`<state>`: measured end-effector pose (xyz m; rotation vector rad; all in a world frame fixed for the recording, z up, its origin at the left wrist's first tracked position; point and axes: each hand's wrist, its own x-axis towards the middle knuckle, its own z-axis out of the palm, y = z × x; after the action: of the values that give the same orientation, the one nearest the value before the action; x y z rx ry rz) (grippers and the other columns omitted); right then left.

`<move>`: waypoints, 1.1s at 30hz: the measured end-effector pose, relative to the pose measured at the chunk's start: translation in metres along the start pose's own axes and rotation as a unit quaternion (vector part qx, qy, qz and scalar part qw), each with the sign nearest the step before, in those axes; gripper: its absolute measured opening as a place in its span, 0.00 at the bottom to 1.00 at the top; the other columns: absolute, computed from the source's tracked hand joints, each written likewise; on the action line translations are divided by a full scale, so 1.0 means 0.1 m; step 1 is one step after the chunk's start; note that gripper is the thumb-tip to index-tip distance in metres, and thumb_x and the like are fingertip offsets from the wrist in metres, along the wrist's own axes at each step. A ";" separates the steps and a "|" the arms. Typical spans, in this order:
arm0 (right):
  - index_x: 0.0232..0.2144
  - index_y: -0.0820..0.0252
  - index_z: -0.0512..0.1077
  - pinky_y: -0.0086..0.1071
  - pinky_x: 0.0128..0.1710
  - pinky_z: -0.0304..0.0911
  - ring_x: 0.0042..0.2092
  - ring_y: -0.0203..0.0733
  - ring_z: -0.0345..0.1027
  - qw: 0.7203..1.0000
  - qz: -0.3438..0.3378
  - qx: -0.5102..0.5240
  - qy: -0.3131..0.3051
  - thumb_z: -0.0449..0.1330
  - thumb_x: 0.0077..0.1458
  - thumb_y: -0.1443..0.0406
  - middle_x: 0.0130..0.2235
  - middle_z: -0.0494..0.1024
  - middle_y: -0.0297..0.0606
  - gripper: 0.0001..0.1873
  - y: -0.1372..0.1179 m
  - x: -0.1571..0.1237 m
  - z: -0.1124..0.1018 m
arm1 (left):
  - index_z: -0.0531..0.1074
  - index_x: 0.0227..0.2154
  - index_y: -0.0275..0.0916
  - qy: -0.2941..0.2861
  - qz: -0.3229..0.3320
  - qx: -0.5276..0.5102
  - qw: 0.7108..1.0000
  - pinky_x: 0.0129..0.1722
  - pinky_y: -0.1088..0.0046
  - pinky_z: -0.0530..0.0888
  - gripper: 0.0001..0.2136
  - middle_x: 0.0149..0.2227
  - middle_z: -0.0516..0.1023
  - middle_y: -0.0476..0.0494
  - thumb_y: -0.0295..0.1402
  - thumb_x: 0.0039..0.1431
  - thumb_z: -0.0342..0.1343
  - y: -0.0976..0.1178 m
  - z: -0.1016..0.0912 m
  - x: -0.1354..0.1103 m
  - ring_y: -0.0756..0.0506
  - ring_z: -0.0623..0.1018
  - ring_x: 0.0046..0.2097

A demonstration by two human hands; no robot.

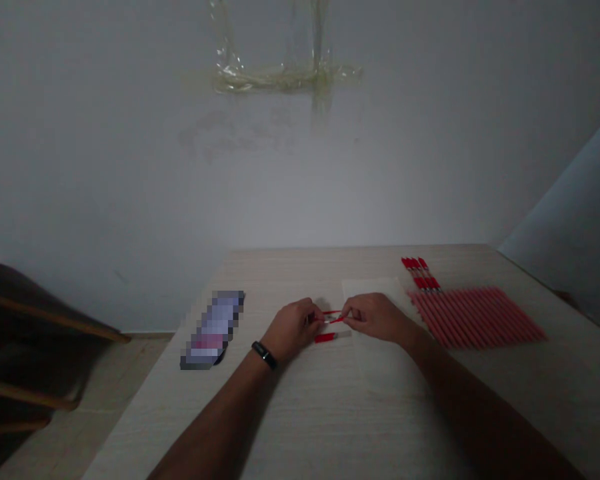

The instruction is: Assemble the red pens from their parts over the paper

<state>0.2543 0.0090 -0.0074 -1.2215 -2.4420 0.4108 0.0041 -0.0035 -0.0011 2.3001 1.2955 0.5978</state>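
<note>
Near the middle of the table, my left hand (297, 327) is closed in a pinch at the left end of a thin red and whitish pen part (337, 321). My right hand (375, 316) pinches the red right end of that same slim piece, fingertips close to the left ones. Just behind it, another narrow red strip (332, 312) shows between the hands. A red pen cap (325, 338) lies on the table right below my fingers, with a clear tube beside its right end. The fingers hide part of what they hold.
Many pinkish-red sticks (480, 319) lie in a row at the right. Several red-ended clear pens (421, 274) sit behind them. A pale sheet (385, 367) is under my right arm. A blurred-out phone (214, 329) lies at left, and a wall (405, 167) stands behind the table.
</note>
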 end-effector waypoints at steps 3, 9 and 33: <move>0.38 0.53 0.80 0.27 0.31 0.54 0.30 0.35 0.70 1.000 0.001 -0.004 0.003 0.64 0.57 0.64 0.29 0.80 0.31 0.06 -0.01 0.00 -0.01 | 0.79 0.35 0.40 -0.001 0.003 -0.010 1.000 0.33 0.74 0.67 0.06 0.36 0.79 0.44 0.30 0.60 0.56 0.00 0.00 0.01 0.47 0.75 0.35; 0.37 0.54 0.79 0.27 0.31 0.54 0.29 0.34 0.69 1.000 0.004 0.000 0.002 0.63 0.57 0.63 0.28 0.79 0.30 0.05 0.02 0.00 0.01 | 0.77 0.34 0.40 0.004 0.005 -0.011 1.000 0.32 0.74 0.66 0.05 0.35 0.78 0.45 0.30 0.60 0.56 0.01 0.01 0.00 0.47 0.75 0.34; 0.36 0.58 0.75 0.31 0.40 0.63 0.39 0.39 0.71 0.993 -0.086 0.063 0.048 0.62 0.62 0.65 0.37 0.78 0.37 0.03 -0.15 0.02 0.13 | 0.77 0.35 0.38 0.021 0.006 -0.040 0.999 0.32 0.74 0.66 0.07 0.32 0.78 0.45 0.33 0.64 0.56 0.03 0.17 0.00 0.48 0.74 0.32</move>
<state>0.2364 0.0006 -0.0121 -0.9492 -2.3758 0.4400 0.0158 -0.0075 -0.0130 2.2436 1.2545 0.6923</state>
